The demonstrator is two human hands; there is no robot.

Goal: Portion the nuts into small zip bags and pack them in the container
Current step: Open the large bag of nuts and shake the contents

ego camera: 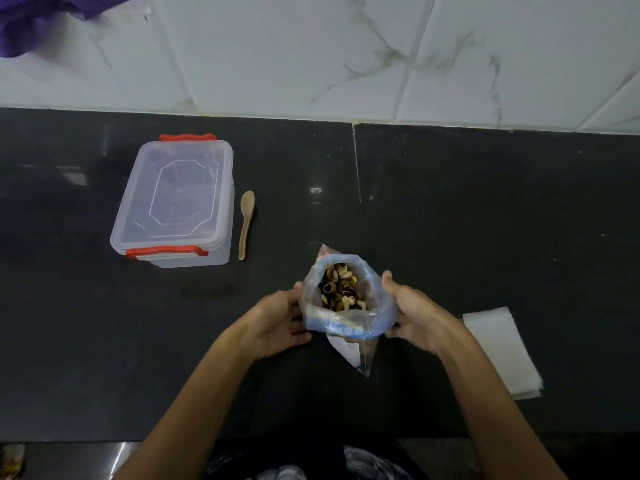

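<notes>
A large clear plastic bag (349, 323) with a blue zip strip stands open on the black counter, its rim rolled down. Mixed nuts (341, 287) fill its inside. My left hand (280, 320) grips the bag's left side and my right hand (412, 313) grips its right side. A clear plastic container (173, 202) with red clips sits at the left with its lid on. A small wooden spoon (246, 223) lies just right of the container. A stack of small clear zip bags (502, 355) lies flat at the right.
The black counter (485, 220) meets a white marbled tile wall (346, 57) at the back. A purple cloth (34, 19) shows at the top left corner. The counter's front edge runs just below my forearms.
</notes>
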